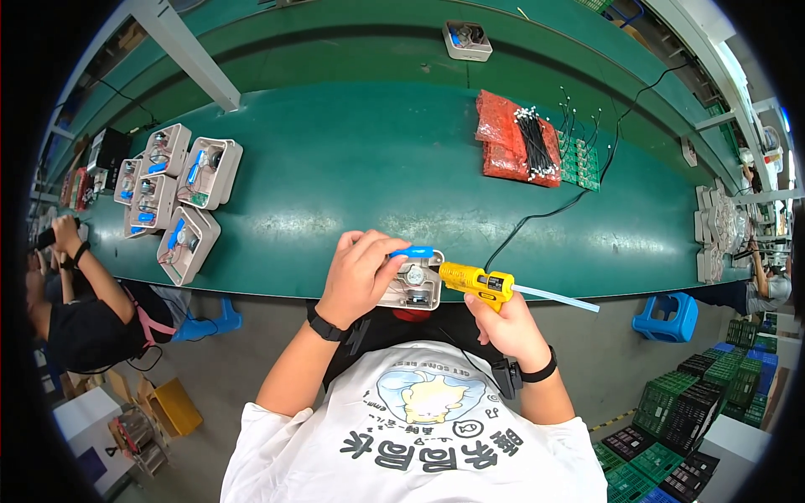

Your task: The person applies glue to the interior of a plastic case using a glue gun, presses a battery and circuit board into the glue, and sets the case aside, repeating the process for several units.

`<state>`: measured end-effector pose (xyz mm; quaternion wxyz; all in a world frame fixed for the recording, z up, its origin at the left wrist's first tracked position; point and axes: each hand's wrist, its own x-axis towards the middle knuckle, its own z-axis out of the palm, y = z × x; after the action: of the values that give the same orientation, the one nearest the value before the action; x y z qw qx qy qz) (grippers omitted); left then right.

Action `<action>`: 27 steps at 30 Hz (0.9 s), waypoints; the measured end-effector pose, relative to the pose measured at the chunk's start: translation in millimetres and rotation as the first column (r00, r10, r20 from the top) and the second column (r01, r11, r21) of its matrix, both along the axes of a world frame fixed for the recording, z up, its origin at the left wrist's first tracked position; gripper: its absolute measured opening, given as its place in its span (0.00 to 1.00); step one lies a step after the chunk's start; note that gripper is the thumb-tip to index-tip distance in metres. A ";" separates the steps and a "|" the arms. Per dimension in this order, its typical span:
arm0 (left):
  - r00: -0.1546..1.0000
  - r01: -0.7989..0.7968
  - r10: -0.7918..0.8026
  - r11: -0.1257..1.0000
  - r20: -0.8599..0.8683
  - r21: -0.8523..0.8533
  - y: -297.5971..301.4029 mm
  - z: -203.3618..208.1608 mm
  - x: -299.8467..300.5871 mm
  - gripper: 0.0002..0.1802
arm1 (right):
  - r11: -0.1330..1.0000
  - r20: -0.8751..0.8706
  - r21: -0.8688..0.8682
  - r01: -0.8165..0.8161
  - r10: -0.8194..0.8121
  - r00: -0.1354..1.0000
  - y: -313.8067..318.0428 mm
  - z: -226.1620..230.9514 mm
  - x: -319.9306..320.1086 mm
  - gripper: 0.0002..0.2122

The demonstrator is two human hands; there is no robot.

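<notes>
In my left hand [360, 277] a blue cylindrical battery cell [412, 251] is pinched above a small beige plastic housing [429, 293]. The housing lies open at the table's near edge, with a round metallic part [414, 275] and other dark parts inside. My right hand [507, 323] is closed around a yellow hot glue gun [475, 282]. The gun's nozzle points left, toward the housing and close to the battery. A pale glue stick [558, 298] sticks out of its back end, and a black cord runs away from it across the table.
Several filled beige housings [208, 172] stand at the left. Red bubble-wrap bags [503, 138] with black wires and green circuit boards [579, 161] lie at the far right. One more housing [467, 40] sits beyond the table. At the left a co-worker's arm [92, 268] shows.
</notes>
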<state>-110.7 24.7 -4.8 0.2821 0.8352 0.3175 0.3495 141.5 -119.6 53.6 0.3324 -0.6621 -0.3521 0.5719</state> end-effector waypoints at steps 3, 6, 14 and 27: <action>0.998 0.052 -0.052 0.999 -0.031 -0.001 4.5 3.0 -0.2 0.10 | 1.000 -0.018 -0.008 0.000 0.000 1.000 0.1 -1.7 3.2 0.14; 0.988 0.106 -0.103 0.994 -0.113 0.016 6.2 6.7 -0.4 0.11 | 0.999 -0.042 -0.047 0.004 -0.006 0.999 0.3 -2.1 5.2 0.15; 0.982 -0.109 0.115 0.993 -0.148 0.047 -3.5 6.6 1.8 0.11 | 0.992 -0.162 0.079 0.095 -0.081 0.983 6.7 -12.5 1.7 0.15; 0.978 -0.109 0.030 0.917 -0.206 -0.383 11.8 -9.9 -5.9 0.10 | 0.999 0.091 0.047 0.024 -0.028 0.995 -0.4 -6.7 -7.1 0.15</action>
<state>-116.6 36.5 -14.7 0.3981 0.7802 0.4368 0.2049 134.4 -120.0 46.9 0.3384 -0.6845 -0.3715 0.5282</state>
